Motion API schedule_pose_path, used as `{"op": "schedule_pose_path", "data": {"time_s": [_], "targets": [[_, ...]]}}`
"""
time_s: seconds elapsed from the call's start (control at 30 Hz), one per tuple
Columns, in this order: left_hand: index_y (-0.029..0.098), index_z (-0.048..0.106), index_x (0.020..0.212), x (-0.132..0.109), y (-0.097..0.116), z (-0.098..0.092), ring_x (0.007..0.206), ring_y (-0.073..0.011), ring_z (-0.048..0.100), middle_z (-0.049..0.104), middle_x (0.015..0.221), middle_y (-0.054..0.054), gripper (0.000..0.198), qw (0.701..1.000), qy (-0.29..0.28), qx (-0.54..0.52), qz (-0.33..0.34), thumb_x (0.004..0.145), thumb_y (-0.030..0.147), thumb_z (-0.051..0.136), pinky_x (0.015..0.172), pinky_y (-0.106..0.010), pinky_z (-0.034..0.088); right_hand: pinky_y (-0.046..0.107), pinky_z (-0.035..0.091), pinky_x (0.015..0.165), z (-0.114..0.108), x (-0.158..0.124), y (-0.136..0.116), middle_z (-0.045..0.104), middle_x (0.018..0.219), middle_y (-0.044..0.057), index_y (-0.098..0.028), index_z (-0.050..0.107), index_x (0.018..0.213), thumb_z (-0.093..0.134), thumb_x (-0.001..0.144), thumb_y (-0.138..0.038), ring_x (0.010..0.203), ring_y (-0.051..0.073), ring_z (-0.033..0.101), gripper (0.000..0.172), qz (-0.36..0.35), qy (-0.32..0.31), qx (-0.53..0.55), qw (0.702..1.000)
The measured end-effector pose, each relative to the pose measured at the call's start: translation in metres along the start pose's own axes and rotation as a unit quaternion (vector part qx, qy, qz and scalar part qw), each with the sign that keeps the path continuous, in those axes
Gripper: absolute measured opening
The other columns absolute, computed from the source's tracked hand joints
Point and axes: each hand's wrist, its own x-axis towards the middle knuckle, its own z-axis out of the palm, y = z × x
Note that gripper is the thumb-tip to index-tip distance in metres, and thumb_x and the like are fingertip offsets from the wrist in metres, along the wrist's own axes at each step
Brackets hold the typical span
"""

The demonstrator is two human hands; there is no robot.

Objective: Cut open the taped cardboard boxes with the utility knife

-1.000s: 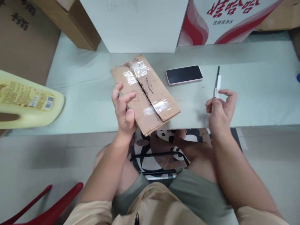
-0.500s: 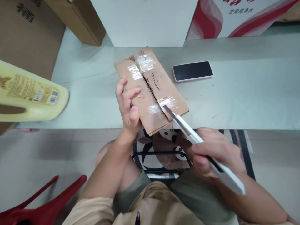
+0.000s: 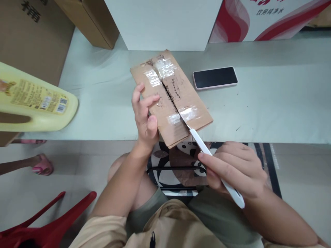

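My right hand (image 3: 236, 170) is closed round a slim white-handled utility knife (image 3: 201, 142), whose thin dark blade points away from me into the near end of a seam; how deep it goes I can't tell. Just ahead and to the left of that hand is the flat brown cardboard box (image 3: 192, 100), its near corner reaching past the table edge. I'd keep the blade shallow and nearly level, letting it follow the gap through the near strip of shiny clear tape (image 3: 188, 113), since whatever lies underneath could get scratched. Left of the blade, my left hand (image 3: 147, 124) holds the box by its left long edge, fingertips on top; I'd want them well off the blade's line. The box's flaps meet along the seam, hiding any contents. Beyond it, ahead of my right hand, lies a black-screened phone with a pale pink rim (image 3: 215, 78). Left of my left hand leans a pale yellow plastic jug (image 3: 43, 98); its fill doesn't show. Farthest from both hands stand a plain white box (image 3: 164, 24) and a red-and-white printed carton (image 3: 240, 20), insides out of sight.
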Motion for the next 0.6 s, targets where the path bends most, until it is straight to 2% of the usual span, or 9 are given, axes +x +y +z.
{"op": "schedule_pose_path", "data": {"time_s": [0.1,0.23,0.4,0.6], "targets": [[0.029,0.062,0.12,0.0,0.001,-0.001,0.15,-0.0308,0.043,0.048,0.155,-0.009,0.047,1.0,-0.008,0.0,-0.009,0.101,0.061,0.034,0.124,-0.056,0.037,0.031,0.04,0.047,-0.003,-0.001,-0.003,0.058,0.058,-0.003,-0.012,0.072,0.111,0.066,0.088,-0.01,0.05,0.013,0.048,0.023,0.006,-0.043,-0.024,0.999],[0.03,0.061,0.118,-0.001,0.001,0.0,0.153,-0.0322,0.041,0.048,0.157,-0.005,0.044,1.0,-0.002,-0.022,-0.015,0.1,0.062,0.035,0.124,-0.059,0.036,0.031,0.041,0.048,-0.002,0.0,-0.008,0.059,0.058,-0.003,-0.012,0.071,0.114,0.068,0.087,-0.009,0.05,0.013,0.049,0.028,0.021,-0.041,-0.026,0.999],[0.031,0.062,0.117,0.0,0.005,0.001,0.151,-0.0328,0.045,0.05,0.158,-0.003,0.051,0.999,-0.003,0.02,-0.037,0.099,0.066,0.03,0.125,-0.059,0.038,0.032,0.043,0.049,0.001,0.004,-0.011,0.063,0.061,-0.002,-0.014,0.07,0.117,0.071,0.085,-0.006,0.049,0.013,0.052,0.033,0.055,-0.064,-0.032,0.996],[0.03,0.059,0.115,-0.001,0.006,0.001,0.152,-0.0341,0.045,0.049,0.159,-0.008,0.062,0.995,-0.015,0.079,-0.055,0.097,0.075,0.02,0.121,-0.061,0.042,0.03,0.04,0.046,0.007,0.007,-0.01,0.062,0.058,-0.003,-0.013,0.068,0.124,0.065,0.088,-0.006,0.046,0.013,0.051,0.036,0.05,-0.011,-0.03,0.998]]}}
